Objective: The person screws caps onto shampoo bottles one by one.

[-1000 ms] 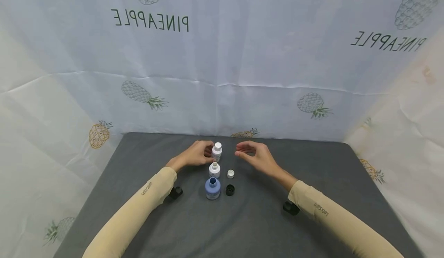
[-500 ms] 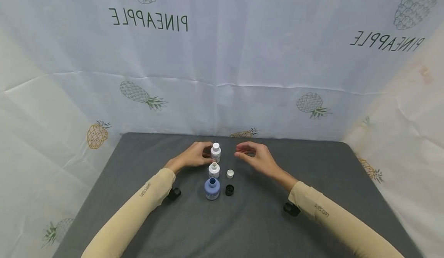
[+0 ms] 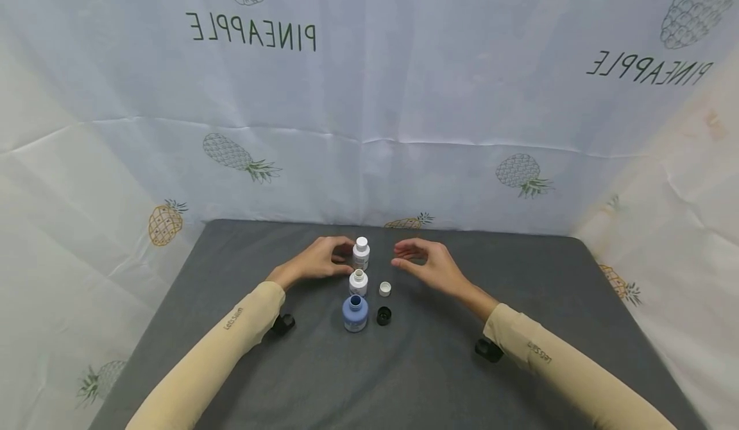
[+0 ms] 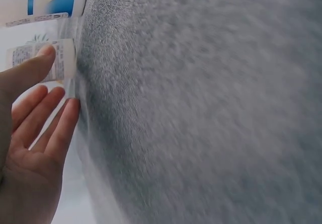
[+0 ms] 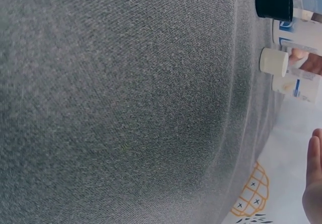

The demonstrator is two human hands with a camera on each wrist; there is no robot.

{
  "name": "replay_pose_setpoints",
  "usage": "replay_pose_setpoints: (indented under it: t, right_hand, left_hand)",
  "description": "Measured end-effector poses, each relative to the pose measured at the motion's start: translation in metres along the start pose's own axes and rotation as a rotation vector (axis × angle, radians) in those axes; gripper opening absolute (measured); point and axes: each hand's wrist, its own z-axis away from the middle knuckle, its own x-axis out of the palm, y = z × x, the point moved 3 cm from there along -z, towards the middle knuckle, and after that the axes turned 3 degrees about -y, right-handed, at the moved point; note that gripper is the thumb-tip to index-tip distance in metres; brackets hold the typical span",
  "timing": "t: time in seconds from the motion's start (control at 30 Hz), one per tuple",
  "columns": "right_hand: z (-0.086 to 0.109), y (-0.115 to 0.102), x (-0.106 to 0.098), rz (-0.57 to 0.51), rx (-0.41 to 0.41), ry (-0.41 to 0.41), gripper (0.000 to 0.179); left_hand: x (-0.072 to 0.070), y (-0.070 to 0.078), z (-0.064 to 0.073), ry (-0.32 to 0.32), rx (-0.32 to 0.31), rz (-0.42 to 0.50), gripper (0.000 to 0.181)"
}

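In the head view, my left hand (image 3: 314, 260) curves round the left side of a capped white bottle (image 3: 360, 254), the farthest of three upright bottles. The left wrist view shows its fingers extended and spread, its thumb in front of a small white bottle (image 4: 63, 63); whether it touches is unclear. My right hand (image 3: 430, 264) is held to the right of that bottle, apart from it, fingers loosely bent and holding nothing. Nearer stand an uncapped white bottle (image 3: 358, 283) and an uncapped blue bottle (image 3: 355, 314).
A white cap (image 3: 385, 289) and a black cap (image 3: 383, 316) lie right of the uncapped bottles on the grey tabletop (image 3: 427, 372). A pineapple-print curtain (image 3: 369, 96) hangs behind the table's far edge.
My left hand and forearm have shifted slightly left, and the fingers stand a little farther from the capped bottle. The right hand has hardly moved; bottles and caps keep their places.
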Motion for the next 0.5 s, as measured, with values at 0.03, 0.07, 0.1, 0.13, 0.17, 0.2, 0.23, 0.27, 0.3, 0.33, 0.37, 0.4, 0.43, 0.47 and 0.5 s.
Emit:
replay_pose_setpoints:
  t: [0.03, 0.07, 0.1, 0.13, 0.17, 0.2, 0.23, 0.27, 0.3, 0.33, 0.37, 0.4, 0.43, 0.47, 0.5]
  right_hand:
    - [0.0, 0.0, 0.001, -0.005, 0.002, -0.007, 0.042]
    - [0.0, 0.001, 0.001, -0.008, 0.003, -0.013, 0.043]
    - [0.0, 0.001, 0.002, -0.012, 0.005, -0.019, 0.044]
    - [0.0, 0.001, 0.003, -0.015, 0.006, -0.024, 0.044]
    - [0.001, 0.001, 0.003, -0.017, 0.007, -0.029, 0.044]
    - [0.001, 0.001, 0.004, -0.018, 0.007, -0.035, 0.044]
    - [0.001, 0.001, 0.005, -0.019, 0.004, -0.041, 0.044]
    - [0.002, 0.001, 0.006, -0.022, 0.001, -0.048, 0.044]
    - [0.002, 0.001, 0.006, -0.022, -0.002, -0.054, 0.044]
    - [0.002, 0.0, 0.007, -0.022, -0.004, -0.061, 0.044]
    - [0.003, 0.0, 0.008, -0.022, -0.008, -0.067, 0.045]
    - [0.004, 0.0, 0.009, -0.023, -0.012, -0.072, 0.045]
    - [0.004, -0.001, 0.009, -0.021, -0.017, -0.078, 0.045]
    - [0.005, -0.001, 0.01, -0.021, -0.02, -0.081, 0.045]
    - [0.006, -0.002, 0.011, -0.016, -0.028, -0.084, 0.045]
  left_hand:
    - [-0.001, 0.0, 0.002, 0.0, 0.003, 0.0, 0.054]
    - [-0.002, 0.0, 0.005, 0.0, 0.002, 0.0, 0.054]
    - [-0.003, 0.0, 0.007, -0.001, 0.002, -0.001, 0.053]
    - [-0.003, -0.001, 0.009, -0.004, 0.005, -0.002, 0.053]
    - [-0.004, -0.001, 0.012, -0.006, 0.006, -0.005, 0.053]
    - [-0.005, 0.0, 0.014, -0.009, 0.007, -0.009, 0.053]
    - [-0.007, 0.0, 0.017, -0.013, 0.007, -0.009, 0.053]
    - [-0.008, 0.0, 0.02, -0.018, 0.004, -0.009, 0.052]
    - [-0.009, 0.001, 0.022, -0.023, 0.004, -0.007, 0.052]
    - [-0.01, 0.001, 0.024, -0.03, 0.002, -0.005, 0.052]
    - [-0.011, 0.001, 0.027, -0.037, 0.002, -0.007, 0.052]
    - [-0.012, 0.002, 0.029, -0.045, 0.002, -0.006, 0.051]
    - [-0.012, 0.003, 0.031, -0.054, 0.004, -0.007, 0.051]
    - [-0.012, 0.004, 0.032, -0.062, 0.008, -0.009, 0.05]
    - [-0.012, 0.006, 0.034, -0.07, 0.017, -0.014, 0.049]
